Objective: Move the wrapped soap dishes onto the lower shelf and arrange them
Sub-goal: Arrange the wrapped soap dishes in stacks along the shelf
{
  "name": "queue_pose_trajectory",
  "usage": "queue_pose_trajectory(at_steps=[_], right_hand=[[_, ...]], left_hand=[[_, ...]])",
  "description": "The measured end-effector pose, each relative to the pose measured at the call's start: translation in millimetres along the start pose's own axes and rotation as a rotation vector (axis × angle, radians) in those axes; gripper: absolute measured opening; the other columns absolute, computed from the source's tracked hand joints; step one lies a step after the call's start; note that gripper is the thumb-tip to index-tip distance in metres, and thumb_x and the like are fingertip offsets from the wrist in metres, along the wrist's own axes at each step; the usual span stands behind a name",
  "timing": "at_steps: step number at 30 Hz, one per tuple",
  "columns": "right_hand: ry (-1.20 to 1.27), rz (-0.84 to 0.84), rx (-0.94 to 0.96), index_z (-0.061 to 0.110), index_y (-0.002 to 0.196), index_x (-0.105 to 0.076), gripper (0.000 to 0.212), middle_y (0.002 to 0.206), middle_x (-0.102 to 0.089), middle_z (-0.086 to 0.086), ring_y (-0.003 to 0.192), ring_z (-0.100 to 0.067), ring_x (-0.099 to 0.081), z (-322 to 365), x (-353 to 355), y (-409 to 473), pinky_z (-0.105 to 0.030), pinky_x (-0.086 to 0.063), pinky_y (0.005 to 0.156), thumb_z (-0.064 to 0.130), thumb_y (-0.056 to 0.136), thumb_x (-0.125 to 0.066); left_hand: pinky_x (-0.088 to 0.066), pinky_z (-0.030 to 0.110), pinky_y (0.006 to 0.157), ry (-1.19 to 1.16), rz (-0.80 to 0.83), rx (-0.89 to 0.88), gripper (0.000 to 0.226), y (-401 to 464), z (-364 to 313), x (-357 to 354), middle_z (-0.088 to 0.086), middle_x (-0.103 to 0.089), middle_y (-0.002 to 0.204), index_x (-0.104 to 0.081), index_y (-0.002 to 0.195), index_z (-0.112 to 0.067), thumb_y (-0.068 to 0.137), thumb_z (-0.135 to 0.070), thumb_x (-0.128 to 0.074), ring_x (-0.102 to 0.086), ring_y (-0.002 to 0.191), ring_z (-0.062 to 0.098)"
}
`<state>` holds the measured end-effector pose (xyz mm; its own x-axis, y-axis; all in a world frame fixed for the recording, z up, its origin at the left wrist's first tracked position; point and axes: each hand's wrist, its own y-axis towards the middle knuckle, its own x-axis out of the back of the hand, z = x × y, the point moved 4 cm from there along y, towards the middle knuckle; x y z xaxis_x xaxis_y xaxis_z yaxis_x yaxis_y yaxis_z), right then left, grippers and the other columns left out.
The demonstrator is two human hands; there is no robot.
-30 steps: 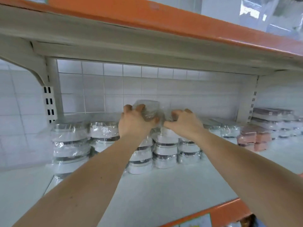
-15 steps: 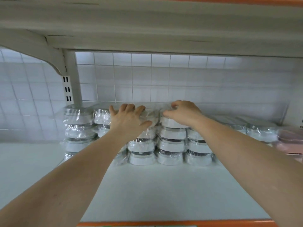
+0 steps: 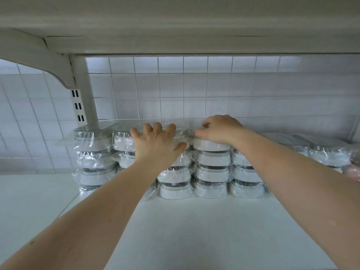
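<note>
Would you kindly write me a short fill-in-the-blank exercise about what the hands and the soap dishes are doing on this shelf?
1. The left hand lies with its fingers ____ on the wrapped dishes.
2. The right hand rests on the ____ dish of its stack.
3. The dishes stand on a ____ shelf.
4. Behind the stacks is a ____ wall.

Missing words: spread; top; white; tiled

No words, numbers or signs can be read here. The wrapped soap dishes (image 3: pixel 211 173) show only shiny clear plastic, and any small label on them may be too blurry to see. The white shelf (image 3: pixel 204 230) and the tiled wall (image 3: pixel 194 90) have no writing on them.
</note>
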<state>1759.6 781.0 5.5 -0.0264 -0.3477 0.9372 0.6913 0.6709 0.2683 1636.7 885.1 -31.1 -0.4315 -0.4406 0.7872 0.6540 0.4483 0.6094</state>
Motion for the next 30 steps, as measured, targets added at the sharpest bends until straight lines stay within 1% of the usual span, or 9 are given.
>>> queue_pose_trajectory(at_steps=[3, 6, 9, 11, 12, 15, 21, 25, 30], right_hand=[[0.000, -0.012, -0.029, 0.021, 0.119, -0.054, 0.048, 0.122, -0.055, -0.005, 0.108, -0.027, -0.052, 0, -13, -1, -0.031, -0.040, 0.080, 0.053, 0.086, -0.043], [0.002, -0.001, -0.060, 0.025, 0.129, -0.044, 0.050, 0.132, -0.043, -0.012, 0.117, -0.035, -0.044, -4, -24, 0, -0.039, -0.038, 0.092, 0.055, 0.090, -0.031], [0.072, 0.078, -0.099, 0.031, 0.144, -0.029, 0.065, 0.151, -0.023, -0.009, 0.137, -0.035, -0.026, -7, -20, -2, -0.045, -0.028, 0.109, 0.067, 0.089, -0.027], [0.082, 0.063, -0.114, 0.032, 0.147, -0.021, 0.071, 0.157, -0.009, -0.005, 0.143, -0.032, -0.011, -5, -12, -7, -0.053, -0.018, 0.112, 0.071, 0.088, -0.022], [0.070, 0.019, -0.098, 0.031, 0.147, -0.021, 0.070, 0.157, -0.008, -0.004, 0.143, -0.031, -0.008, -1, -8, -11, -0.055, -0.015, 0.112, 0.069, 0.089, -0.021], [0.066, -0.087, 0.047, 0.025, 0.146, -0.027, 0.063, 0.155, -0.017, -0.004, 0.143, -0.026, -0.008, 23, -2, -22, -0.053, -0.015, 0.110, 0.060, 0.093, -0.027], [0.043, -0.148, 0.401, 0.017, 0.141, -0.035, 0.060, 0.146, -0.033, -0.007, 0.140, -0.025, -0.015, 96, -19, -45, -0.050, -0.023, 0.110, 0.050, 0.092, -0.042], [0.132, -0.086, 0.502, 0.018, 0.139, -0.038, 0.059, 0.143, -0.038, -0.007, 0.137, -0.026, -0.021, 152, -36, -67, -0.050, -0.028, 0.108, 0.050, 0.091, -0.046], [0.159, -0.021, 0.564, 0.017, 0.139, -0.037, 0.058, 0.144, -0.037, -0.006, 0.137, -0.025, -0.021, 225, -42, -98, -0.046, -0.027, 0.107, 0.047, 0.091, -0.046]], left_hand=[[-0.028, 0.045, 0.092, -0.003, -0.016, -0.004, 0.055, -1, 0, 0, 0.001, -0.050, 0.122, -0.039, 0.129, -0.028, 0.087, -0.063, -0.033, -0.044, 0.110, 0.026], [-0.023, 0.049, 0.101, -0.033, 0.048, -0.033, 0.066, 0, 0, 1, 0.001, -0.043, 0.135, -0.025, 0.141, -0.029, 0.086, -0.066, -0.032, -0.038, 0.124, 0.026], [-0.013, 0.051, 0.112, -0.132, 0.081, -0.049, 0.077, -5, 4, 4, 0.002, -0.032, 0.145, -0.013, 0.147, -0.027, 0.085, -0.065, -0.037, -0.023, 0.137, 0.025], [-0.011, 0.048, 0.114, -0.169, 0.057, -0.041, 0.077, -9, 10, 8, 0.004, -0.029, 0.148, -0.013, 0.148, -0.025, 0.086, -0.062, -0.041, -0.017, 0.140, 0.025], [-0.012, 0.047, 0.114, -0.167, 0.040, -0.028, 0.077, -11, 14, 12, 0.006, -0.029, 0.148, -0.014, 0.148, -0.023, 0.086, -0.060, -0.042, -0.017, 0.140, 0.026], [-0.014, 0.043, 0.114, -0.151, -0.006, 0.044, 0.075, -21, 30, 24, 0.009, -0.030, 0.148, -0.017, 0.147, -0.017, 0.088, -0.053, -0.046, -0.020, 0.139, 0.028], [-0.013, 0.038, 0.115, -0.097, -0.005, 0.246, 0.070, -62, 81, 47, 0.008, -0.030, 0.147, -0.020, 0.145, -0.013, 0.090, -0.047, -0.047, -0.020, 0.138, 0.026], [-0.011, 0.037, 0.115, -0.044, 0.048, 0.356, 0.072, -100, 128, 68, 0.009, -0.026, 0.149, -0.016, 0.147, -0.011, 0.092, -0.045, -0.046, -0.017, 0.139, 0.027], [-0.016, 0.035, 0.110, -0.049, 0.003, 0.456, 0.069, -138, 188, 108, 0.008, -0.025, 0.149, -0.016, 0.147, -0.010, 0.094, -0.042, -0.046, -0.021, 0.137, 0.028]])
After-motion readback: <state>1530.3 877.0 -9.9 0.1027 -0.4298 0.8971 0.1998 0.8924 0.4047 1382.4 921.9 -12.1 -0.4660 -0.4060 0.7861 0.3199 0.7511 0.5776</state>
